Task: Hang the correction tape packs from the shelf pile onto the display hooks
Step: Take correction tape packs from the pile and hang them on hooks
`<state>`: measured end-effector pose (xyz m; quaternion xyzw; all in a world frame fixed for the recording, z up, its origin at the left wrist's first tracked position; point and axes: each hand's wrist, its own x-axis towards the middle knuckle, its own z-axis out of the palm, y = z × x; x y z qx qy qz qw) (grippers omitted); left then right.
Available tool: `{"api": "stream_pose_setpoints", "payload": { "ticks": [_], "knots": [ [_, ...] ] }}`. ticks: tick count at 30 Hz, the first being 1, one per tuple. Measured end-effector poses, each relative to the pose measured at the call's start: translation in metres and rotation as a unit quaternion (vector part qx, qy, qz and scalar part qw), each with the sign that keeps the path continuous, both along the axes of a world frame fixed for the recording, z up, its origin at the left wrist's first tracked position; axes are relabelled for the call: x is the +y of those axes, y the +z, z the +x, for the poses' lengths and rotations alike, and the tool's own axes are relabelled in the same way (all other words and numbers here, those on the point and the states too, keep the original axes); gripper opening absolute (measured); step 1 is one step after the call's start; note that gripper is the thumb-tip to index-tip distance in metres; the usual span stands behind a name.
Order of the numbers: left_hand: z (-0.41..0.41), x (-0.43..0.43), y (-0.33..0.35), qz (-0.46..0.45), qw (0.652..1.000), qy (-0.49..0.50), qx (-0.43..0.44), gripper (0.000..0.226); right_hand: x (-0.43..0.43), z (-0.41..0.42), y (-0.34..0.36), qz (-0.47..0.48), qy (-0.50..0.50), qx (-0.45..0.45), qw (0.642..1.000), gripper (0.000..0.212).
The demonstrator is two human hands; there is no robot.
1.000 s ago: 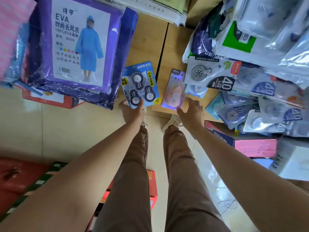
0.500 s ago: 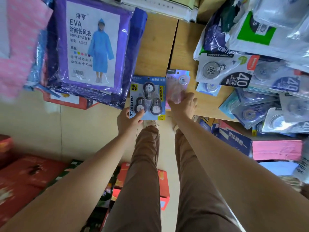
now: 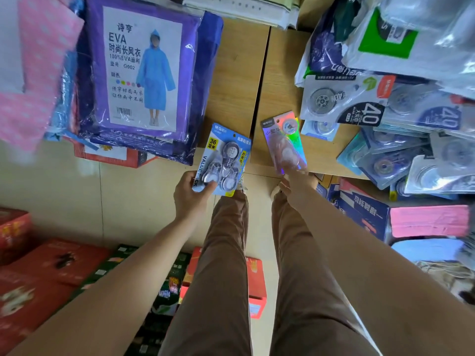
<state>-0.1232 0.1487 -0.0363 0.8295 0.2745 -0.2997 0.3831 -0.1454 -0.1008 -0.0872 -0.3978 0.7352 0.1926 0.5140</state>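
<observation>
While left hand (image 3: 191, 194) pinches blue pack (image 3: 223, 160), right hand (image 3: 298, 186) holds holographic pack (image 3: 284, 142), grip partly hidden, blurred

A blue three-roll pack (image 3: 224, 165) and a holographic pink pack (image 3: 285, 142) sit tilted mid-frame; the pile of packs (image 3: 401, 140) sprawls right.

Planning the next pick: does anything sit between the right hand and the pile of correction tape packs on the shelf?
Nothing visible does: only bare shelf wood lies between the right hand and the pile. That hand's grip is already taken by a holographic pack, though.
</observation>
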Motion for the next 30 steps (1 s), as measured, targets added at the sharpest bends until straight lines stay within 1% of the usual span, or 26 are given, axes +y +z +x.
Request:
{"api": "stream_pose_setpoints", "payload": {
  "ticks": [1, 2, 4, 5, 7, 9, 11, 15, 18, 19, 21, 22, 25, 28, 29, 30],
  "knots": [
    [0.001, -0.001, 0.0, 0.001, 1.0, -0.005, -0.006, 0.036, -0.001, -0.001, 0.002, 0.021, -0.053, -0.025, 0.998, 0.038],
    [0.003, -0.003, 0.002, 0.002, 1.0, -0.012, -0.007, 0.037, -0.002, -0.004, 0.003, 0.029, -0.069, -0.041, 0.996, 0.024],
    [0.006, -0.003, 0.007, 0.006, 1.0, -0.029, -0.009, 0.039, -0.003, -0.01, 0.011, 0.052, -0.074, -0.088, 0.992, 0.016],
    [0.008, -0.005, 0.011, 0.006, 0.999, -0.036, -0.01, 0.04, -0.004, -0.012, 0.015, 0.055, -0.076, -0.101, 0.99, 0.017],
    [0.013, -0.008, 0.022, 0.005, 0.999, -0.049, -0.017, 0.04, -0.01, -0.015, 0.026, 0.014, -0.036, -0.097, 0.995, 0.024],
    [0.019, -0.011, 0.036, 0.006, 0.997, -0.068, -0.029, 0.039, -0.017, -0.018, 0.039, -0.047, 0.055, -0.093, 0.993, 0.038],
    [0.025, -0.017, 0.056, 0.012, 0.994, -0.094, -0.047, 0.038, -0.027, -0.019, 0.059, -0.068, 0.121, -0.124, 0.983, 0.048],
    [0.037, -0.03, 0.105, 0.014, 0.988, -0.137, -0.075, 0.024, -0.052, -0.011, 0.116, -0.075, 0.192, -0.161, 0.965, 0.041],
    [0.051, -0.044, 0.151, 0.009, 0.981, -0.161, -0.107, 0.022, -0.072, -0.008, 0.153, -0.079, 0.223, -0.164, 0.958, 0.038],
    [0.056, -0.051, 0.167, 0.002, 0.979, -0.165, -0.12, 0.023, -0.08, -0.009, 0.164, -0.089, 0.23, -0.172, 0.954, 0.035],
    [0.062, -0.063, 0.198, -0.016, 0.977, -0.159, -0.139, 0.025, -0.091, -0.003, 0.199, -0.114, 0.237, -0.203, 0.943, 0.018],
    [0.066, -0.069, 0.214, -0.025, 0.977, -0.155, -0.147, 0.025, -0.097, -0.001, 0.22, -0.126, 0.233, -0.219, 0.939, 0.013],
    [0.073, -0.086, 0.26, -0.059, 0.968, -0.159, -0.185, 0.032, -0.113, -0.001, 0.271, -0.152, 0.229, -0.255, 0.927, 0.015],
    [0.082, -0.107, 0.311, -0.089, 0.949, -0.178, -0.243, 0.023, -0.131, -0.004, 0.319, -0.197, 0.263, -0.276, 0.904, 0.016],
    [0.084, -0.112, 0.327, -0.097, 0.942, -0.186, -0.262, 0.02, -0.136, -0.005, 0.337, -0.216, 0.268, -0.28, 0.896, 0.014],
    [0.088, -0.117, 0.343, -0.108, 0.934, -0.193, -0.281, 0.021, -0.141, -0.006, 0.355, -0.235, 0.265, -0.297, 0.887, 0.017]
  ]
}}
